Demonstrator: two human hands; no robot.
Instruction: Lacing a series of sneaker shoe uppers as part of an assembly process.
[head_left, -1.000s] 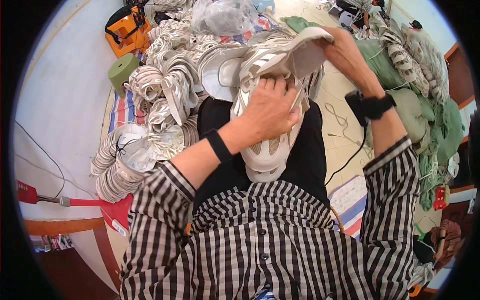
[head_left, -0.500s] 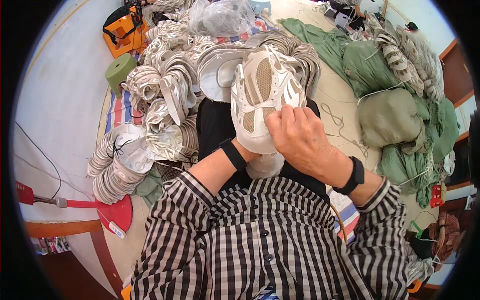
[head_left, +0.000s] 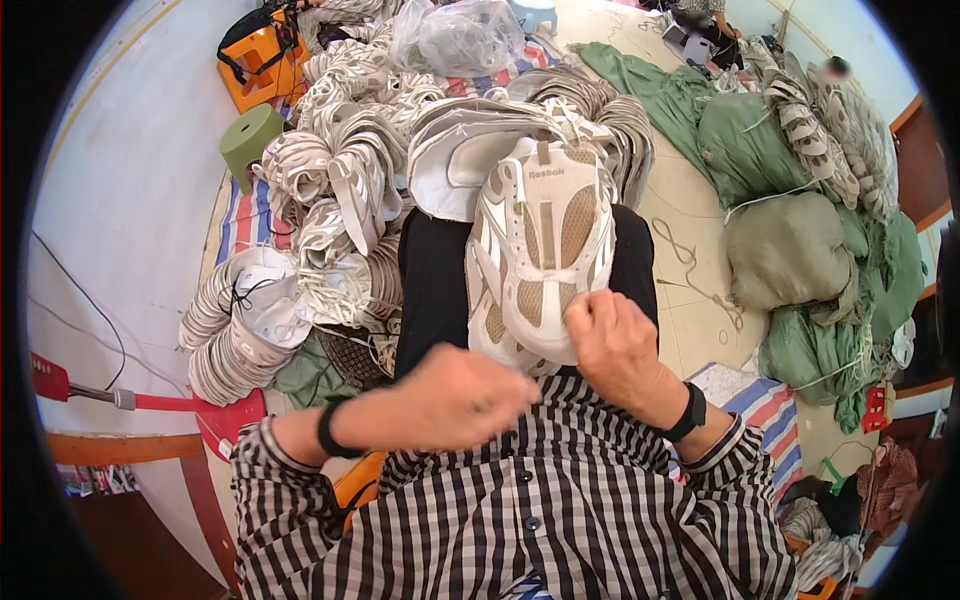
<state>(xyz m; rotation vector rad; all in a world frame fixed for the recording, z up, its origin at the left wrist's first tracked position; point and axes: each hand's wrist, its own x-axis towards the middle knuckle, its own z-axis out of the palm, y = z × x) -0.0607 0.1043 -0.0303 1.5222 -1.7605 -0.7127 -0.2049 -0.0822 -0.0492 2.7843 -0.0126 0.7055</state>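
Note:
A beige and white shoe upper (head_left: 545,275) lies on my lap with its toe toward me, partly covering a second upper (head_left: 488,322). At the right side of its toe my right hand (head_left: 622,348) is closed, thumb and forefinger against the edge; the fingertips are partly hidden. My left hand (head_left: 440,398) is off the upper, nearer my belly and left of the toe. It looks curled closed, with the thumb side pointing right, but motion blurs it and whatever it pinches cannot be made out. White flat shoe pieces (head_left: 445,160) lie just beyond the upper.
Bundles of shoe uppers (head_left: 330,170) and stacked pieces (head_left: 235,330) heap up on the left, near a green stool (head_left: 250,138) and an orange stool (head_left: 262,62). Green sacks (head_left: 790,250) stand to the right. A clear plastic bag (head_left: 455,38) lies at the far side; cord (head_left: 690,265) trails over the floor.
My left hand has come out from beneath the upper and moved toward me and left. The upper has turned slightly and settled lower on my lap. My right hand has moved a little nearer me.

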